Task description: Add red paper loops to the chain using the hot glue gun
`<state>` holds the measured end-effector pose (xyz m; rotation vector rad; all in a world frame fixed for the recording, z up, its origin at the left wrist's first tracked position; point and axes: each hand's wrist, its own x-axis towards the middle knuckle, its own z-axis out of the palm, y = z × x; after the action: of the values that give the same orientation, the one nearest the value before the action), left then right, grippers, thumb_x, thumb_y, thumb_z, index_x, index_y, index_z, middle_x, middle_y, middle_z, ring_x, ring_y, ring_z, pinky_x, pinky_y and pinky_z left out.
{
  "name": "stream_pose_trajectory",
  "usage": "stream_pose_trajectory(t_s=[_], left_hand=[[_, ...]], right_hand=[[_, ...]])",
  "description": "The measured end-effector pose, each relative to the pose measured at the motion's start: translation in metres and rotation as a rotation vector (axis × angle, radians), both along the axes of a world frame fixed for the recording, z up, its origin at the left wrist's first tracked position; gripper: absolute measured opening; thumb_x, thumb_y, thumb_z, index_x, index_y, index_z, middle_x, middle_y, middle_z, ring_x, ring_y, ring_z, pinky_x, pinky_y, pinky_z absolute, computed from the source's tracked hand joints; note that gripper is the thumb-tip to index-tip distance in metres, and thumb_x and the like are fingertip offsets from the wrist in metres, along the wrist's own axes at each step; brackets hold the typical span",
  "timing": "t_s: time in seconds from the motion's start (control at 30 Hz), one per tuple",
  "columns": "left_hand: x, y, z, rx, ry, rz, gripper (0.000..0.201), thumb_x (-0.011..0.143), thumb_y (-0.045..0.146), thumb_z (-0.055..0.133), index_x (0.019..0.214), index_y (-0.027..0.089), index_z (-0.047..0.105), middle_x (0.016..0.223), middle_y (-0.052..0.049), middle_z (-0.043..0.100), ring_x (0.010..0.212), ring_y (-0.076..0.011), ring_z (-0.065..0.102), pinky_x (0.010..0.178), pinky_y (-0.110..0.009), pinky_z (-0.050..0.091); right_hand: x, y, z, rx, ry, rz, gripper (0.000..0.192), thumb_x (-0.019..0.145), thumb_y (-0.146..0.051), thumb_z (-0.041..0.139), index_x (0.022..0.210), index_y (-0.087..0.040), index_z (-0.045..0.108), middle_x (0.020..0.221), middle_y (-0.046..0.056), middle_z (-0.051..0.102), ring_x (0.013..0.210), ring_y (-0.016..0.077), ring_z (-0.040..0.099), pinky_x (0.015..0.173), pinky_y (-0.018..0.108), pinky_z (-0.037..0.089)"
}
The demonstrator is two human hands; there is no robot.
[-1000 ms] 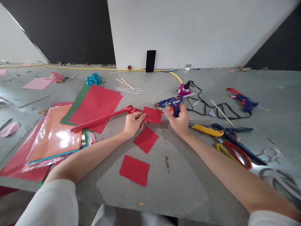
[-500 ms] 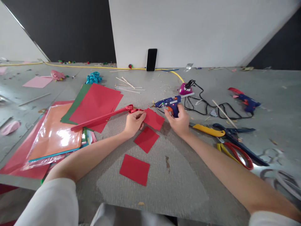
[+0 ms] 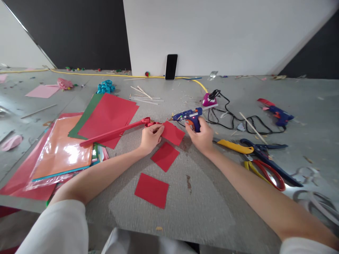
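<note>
Between the thumb and fingers of my left hand (image 3: 152, 138) is the edge of a red paper piece (image 3: 173, 133). A red paper stem (image 3: 113, 134) with curled strips at its tip lies just behind and left of that hand. My right hand (image 3: 200, 135) is wrapped round the handle of a blue hot glue gun (image 3: 188, 116). The gun's nozzle points left, close above the far edge of the held paper. Two more red paper pieces, a nearer one (image 3: 152, 190) and a middle one (image 3: 165, 156), lie flat on the table in front of me.
Coloured sheets (image 3: 106, 114) and a plastic-wrapped orange pack (image 3: 63, 144) lie left. To the right are a yellow cutter (image 3: 235, 145), red-and-yellow scissors (image 3: 268, 173), dark blue pliers-like cutters (image 3: 275, 164) and another glue gun (image 3: 279, 115) with black cord. A phone (image 3: 171, 67) leans on the wall.
The glue gun has shifted slightly left, bringing its nozzle nearer the held paper's far edge. My left hand has barely moved.
</note>
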<state>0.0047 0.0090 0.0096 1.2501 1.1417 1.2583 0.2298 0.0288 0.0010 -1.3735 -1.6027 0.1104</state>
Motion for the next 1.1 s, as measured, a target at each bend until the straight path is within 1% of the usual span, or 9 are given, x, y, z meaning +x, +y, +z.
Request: stream_pose_trajectory(t_s=[0.27, 0.6, 0.77, 0.93, 1.1], left_hand=[[0.0007, 0.0001, 0.0006, -0.006, -0.026, 0.008, 0.035, 0.09, 0.048, 0.073, 0.091, 0.013, 0.075, 0.05, 0.006, 0.046, 0.037, -0.0057, 0.04, 0.036, -0.018, 0.028], [0.0008, 0.0008, -0.0025, 0.003, -0.037, 0.008, 0.039, 0.089, 0.051, 0.073, 0.094, 0.012, 0.076, 0.05, 0.006, 0.047, 0.037, -0.0054, 0.041, 0.037, -0.018, 0.029], [0.0015, 0.0003, -0.0006, -0.01, -0.043, 0.016, 0.038, 0.089, 0.049, 0.073, 0.093, 0.012, 0.076, 0.053, 0.005, 0.048, 0.038, -0.0052, 0.042, 0.037, -0.017, 0.028], [0.001, 0.0005, -0.0022, 0.011, -0.015, 0.02, 0.037, 0.09, 0.048, 0.072, 0.095, 0.012, 0.077, 0.05, 0.005, 0.047, 0.037, -0.0054, 0.041, 0.037, -0.017, 0.029], [0.0011, 0.0006, -0.0029, 0.017, -0.026, 0.022, 0.036, 0.09, 0.047, 0.072, 0.094, 0.012, 0.077, 0.051, 0.005, 0.048, 0.037, -0.0052, 0.041, 0.037, -0.017, 0.029]], right_hand=[[-0.0004, -0.0011, 0.001, 0.007, -0.01, 0.004, 0.034, 0.092, -0.055, 0.065, 0.096, -0.022, 0.063, 0.071, 0.003, 0.065, 0.064, 0.0219, 0.062, 0.069, 0.038, 0.054], [0.0001, 0.0005, -0.0008, 0.059, 0.01, 0.031, 0.03, 0.092, -0.052, 0.067, 0.091, -0.022, 0.061, 0.066, -0.001, 0.059, 0.06, 0.0183, 0.057, 0.064, 0.034, 0.05], [0.0002, 0.0002, -0.0014, 0.061, 0.005, 0.032, 0.031, 0.092, -0.052, 0.067, 0.089, -0.023, 0.06, 0.066, -0.001, 0.059, 0.06, 0.0181, 0.056, 0.063, 0.033, 0.05], [-0.0004, 0.0003, -0.0016, 0.073, 0.003, 0.031, 0.029, 0.093, -0.05, 0.066, 0.093, -0.022, 0.062, 0.067, 0.0, 0.06, 0.06, 0.0179, 0.057, 0.064, 0.033, 0.05], [-0.0006, -0.0002, -0.0011, 0.07, 0.002, 0.027, 0.027, 0.092, -0.048, 0.067, 0.092, -0.021, 0.063, 0.067, 0.0, 0.061, 0.059, 0.0177, 0.057, 0.065, 0.033, 0.05]])
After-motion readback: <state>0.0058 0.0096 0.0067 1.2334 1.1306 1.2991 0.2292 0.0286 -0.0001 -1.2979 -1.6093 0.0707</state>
